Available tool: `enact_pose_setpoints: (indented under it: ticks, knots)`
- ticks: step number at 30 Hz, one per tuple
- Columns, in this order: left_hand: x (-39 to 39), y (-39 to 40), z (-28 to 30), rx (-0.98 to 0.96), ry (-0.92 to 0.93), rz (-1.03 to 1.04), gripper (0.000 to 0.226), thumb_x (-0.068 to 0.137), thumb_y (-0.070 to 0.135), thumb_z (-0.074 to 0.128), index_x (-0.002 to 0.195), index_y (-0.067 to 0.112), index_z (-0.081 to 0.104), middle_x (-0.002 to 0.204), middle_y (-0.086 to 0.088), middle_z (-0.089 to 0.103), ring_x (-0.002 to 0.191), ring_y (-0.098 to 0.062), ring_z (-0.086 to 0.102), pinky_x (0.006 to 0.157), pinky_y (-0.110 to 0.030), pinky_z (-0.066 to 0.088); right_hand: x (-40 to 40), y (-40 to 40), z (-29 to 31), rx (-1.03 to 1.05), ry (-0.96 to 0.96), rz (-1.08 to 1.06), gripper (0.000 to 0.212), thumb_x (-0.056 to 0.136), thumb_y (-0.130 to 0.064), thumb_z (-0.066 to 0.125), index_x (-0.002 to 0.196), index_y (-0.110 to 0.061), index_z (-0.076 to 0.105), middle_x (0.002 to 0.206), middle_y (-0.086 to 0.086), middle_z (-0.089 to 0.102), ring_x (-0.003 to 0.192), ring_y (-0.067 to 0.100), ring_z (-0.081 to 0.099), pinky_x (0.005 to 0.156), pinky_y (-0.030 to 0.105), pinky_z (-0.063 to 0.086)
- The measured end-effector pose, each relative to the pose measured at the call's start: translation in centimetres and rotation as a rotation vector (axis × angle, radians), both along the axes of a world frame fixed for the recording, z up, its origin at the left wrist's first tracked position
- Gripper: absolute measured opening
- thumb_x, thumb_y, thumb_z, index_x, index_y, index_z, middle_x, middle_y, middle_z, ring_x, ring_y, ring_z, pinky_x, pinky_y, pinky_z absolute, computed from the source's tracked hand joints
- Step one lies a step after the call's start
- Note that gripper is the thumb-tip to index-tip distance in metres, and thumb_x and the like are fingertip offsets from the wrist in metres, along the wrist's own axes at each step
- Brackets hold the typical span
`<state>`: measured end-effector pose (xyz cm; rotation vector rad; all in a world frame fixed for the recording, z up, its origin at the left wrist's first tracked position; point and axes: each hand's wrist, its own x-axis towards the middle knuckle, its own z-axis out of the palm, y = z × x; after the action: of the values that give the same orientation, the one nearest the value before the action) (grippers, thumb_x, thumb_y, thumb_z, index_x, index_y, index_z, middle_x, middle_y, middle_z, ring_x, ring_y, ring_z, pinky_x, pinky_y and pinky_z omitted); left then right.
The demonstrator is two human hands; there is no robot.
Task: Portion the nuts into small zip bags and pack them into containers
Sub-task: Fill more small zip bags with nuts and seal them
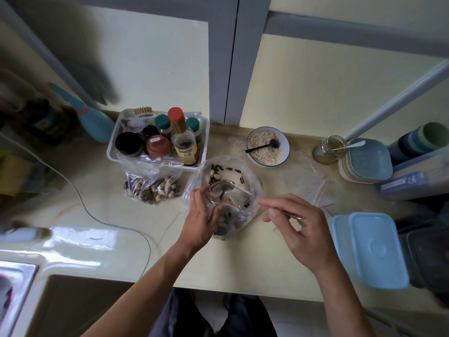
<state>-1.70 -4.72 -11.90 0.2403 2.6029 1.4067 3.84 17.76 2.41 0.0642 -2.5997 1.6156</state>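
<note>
Far left on the worktop (243, 259), a filled zip bag (151, 184) of nuts sits before the white condiment tub (111, 148). My left hand (201, 222) grips the open bag (222, 190) of nuts, fingers curled in. My right hand (298, 227) pinches a thin stick. Blue containers (374, 249) wait rightmost.

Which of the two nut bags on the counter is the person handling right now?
The nearer bag, held by the left hand in front of the person. The other nut bag lies untouched by the white bottle tray.
</note>
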Motion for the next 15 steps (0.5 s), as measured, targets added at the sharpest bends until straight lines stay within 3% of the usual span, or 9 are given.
enact_pose_setpoints:
  ticks: [3, 7, 11, 15]
  knots:
    - [0.3, -0.6, 0.4, -0.011, 0.027, -0.004, 0.06, 0.098, 0.037, 0.058, 0.146, 0.018, 0.028, 0.132, 0.002, 0.036, 0.115, -0.003, 0.043, 0.096, -0.018, 0.04, -0.2, -0.7, -0.8, -0.155, -0.008, -0.253, 0.024, 0.102, -0.018, 0.055, 0.116, -0.021, 0.074, 0.092, -0.002, 0.076, 0.076, 0.019, 0.074, 0.063, 0.025, 0.051]
    - [0.4, -1.6, 0.6, -0.049, 0.017, -0.058, 0.065, 0.09, 0.031, 0.069, 0.143, 0.019, 0.033, 0.13, 0.005, 0.045, 0.111, -0.003, 0.046, 0.087, -0.002, 0.035, -0.5, -1.9, -3.8, -0.346, -0.205, -0.576, 0.023, 0.109, -0.022, 0.045, 0.108, -0.025, 0.068, 0.088, 0.005, 0.076, 0.066, 0.022, 0.074, 0.046, 0.024, 0.036]
    - [0.4, -2.5, 0.8, -0.107, 0.033, -0.129, 0.059, 0.083, 0.033, 0.076, 0.135, 0.022, 0.049, 0.123, 0.008, 0.055, 0.1, 0.0, 0.052, 0.085, -0.015, 0.044, -0.5, -2.7, -7.9, -0.531, -0.481, -0.741, 0.021, 0.108, -0.024, 0.046, 0.107, -0.018, 0.066, 0.094, 0.013, 0.077, 0.065, 0.023, 0.074, 0.044, 0.022, 0.031]
    - [0.3, -3.0, 1.3, -0.139, 0.02, -0.204, 0.048, 0.078, 0.036, 0.081, 0.121, 0.028, 0.063, 0.108, 0.01, 0.059, 0.092, -0.004, 0.053, 0.078, -0.021, 0.046, -0.3, -3.7, -10.8, -0.797, -0.63, -0.734, 0.02, 0.106, -0.024, 0.051, 0.114, -0.014, 0.066, 0.102, 0.012, 0.078, 0.069, 0.023, 0.072, 0.051, 0.025, 0.033]
